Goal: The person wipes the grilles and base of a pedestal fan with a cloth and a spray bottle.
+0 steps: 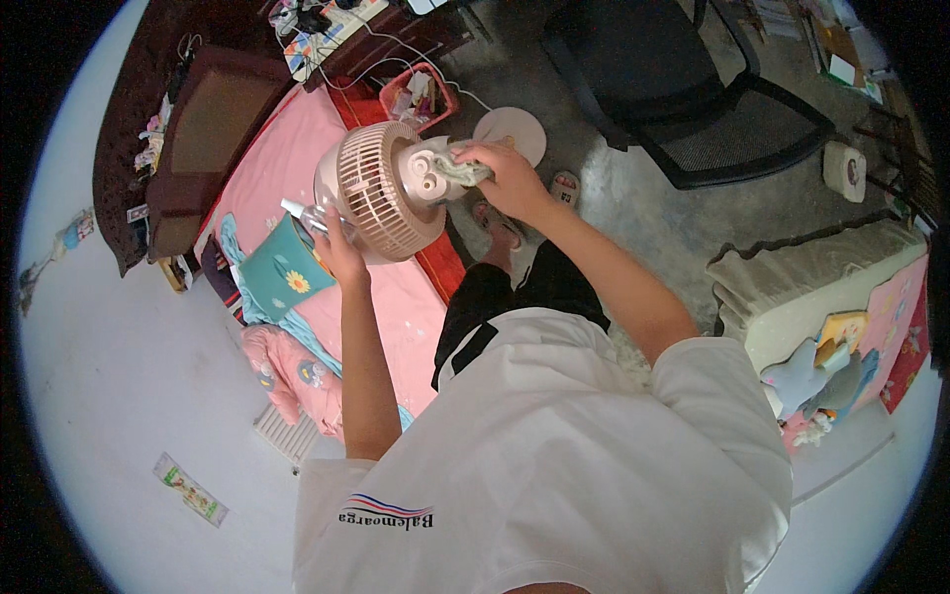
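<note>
A pinkish-beige pedestal fan (pixel 367 189) stands before me. The slatted rear housing of its head faces up toward me, and its round base (pixel 523 122) rests on the floor. My right hand (pixel 508 178) presses a crumpled, pale patterned cloth (pixel 464 172) against the fan's back, beside some round knobs (pixel 423 171). In my left hand (pixel 340 249) is a clear bottle with a white nozzle (pixel 293 208), held close against the fan head's near left side. The fingers hide part of the bottle.
A bed with a pink sheet (pixel 386 304) lies beyond the fan, bearing a teal flower-print cushion (pixel 286 271) and pink clothing (pixel 289 371). Farther off are a pink basket (pixel 450 100) of small items and white cables (pixel 378 63). A black mesh chair (pixel 749 134) stands to the right.
</note>
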A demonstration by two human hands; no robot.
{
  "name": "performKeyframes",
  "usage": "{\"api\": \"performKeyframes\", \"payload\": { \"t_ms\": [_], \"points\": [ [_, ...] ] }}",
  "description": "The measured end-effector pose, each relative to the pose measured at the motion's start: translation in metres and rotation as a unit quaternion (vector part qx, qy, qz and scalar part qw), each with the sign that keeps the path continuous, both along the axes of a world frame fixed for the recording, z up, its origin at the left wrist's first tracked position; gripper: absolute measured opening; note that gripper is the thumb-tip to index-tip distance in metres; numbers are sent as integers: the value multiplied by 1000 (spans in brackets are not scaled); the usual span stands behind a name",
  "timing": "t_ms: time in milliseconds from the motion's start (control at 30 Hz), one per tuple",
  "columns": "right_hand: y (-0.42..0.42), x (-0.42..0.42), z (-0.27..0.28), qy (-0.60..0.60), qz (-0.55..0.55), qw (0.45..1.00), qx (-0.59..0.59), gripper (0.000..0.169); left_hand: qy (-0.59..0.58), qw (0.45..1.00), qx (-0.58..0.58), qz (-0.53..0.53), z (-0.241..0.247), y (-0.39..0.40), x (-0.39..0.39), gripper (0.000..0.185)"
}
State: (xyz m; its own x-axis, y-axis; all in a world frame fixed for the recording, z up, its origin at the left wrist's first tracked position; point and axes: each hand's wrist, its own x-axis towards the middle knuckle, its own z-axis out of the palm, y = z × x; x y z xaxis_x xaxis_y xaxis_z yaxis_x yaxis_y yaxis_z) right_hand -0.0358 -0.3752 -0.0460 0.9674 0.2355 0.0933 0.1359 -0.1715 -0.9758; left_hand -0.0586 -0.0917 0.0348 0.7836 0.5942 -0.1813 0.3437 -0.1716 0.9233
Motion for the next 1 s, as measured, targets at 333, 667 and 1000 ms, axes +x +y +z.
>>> {"api": "performKeyframes", "payload": {
  "t_ms": [333, 667, 1000],
  "points": [
    [12, -57, -24, 57, -68, 994, 66, 50, 12, 999, -29, 6, -7, 13, -4, 27],
    [38, -74, -58, 232, -178, 952, 96, 38, -19, 999, -26, 6, -16, 17, -4, 29],
    [53, -50, -110, 229, -243, 937, 101, 40, -9, 999, -37, 9, -11, 12, -6, 32]
  ]
}}
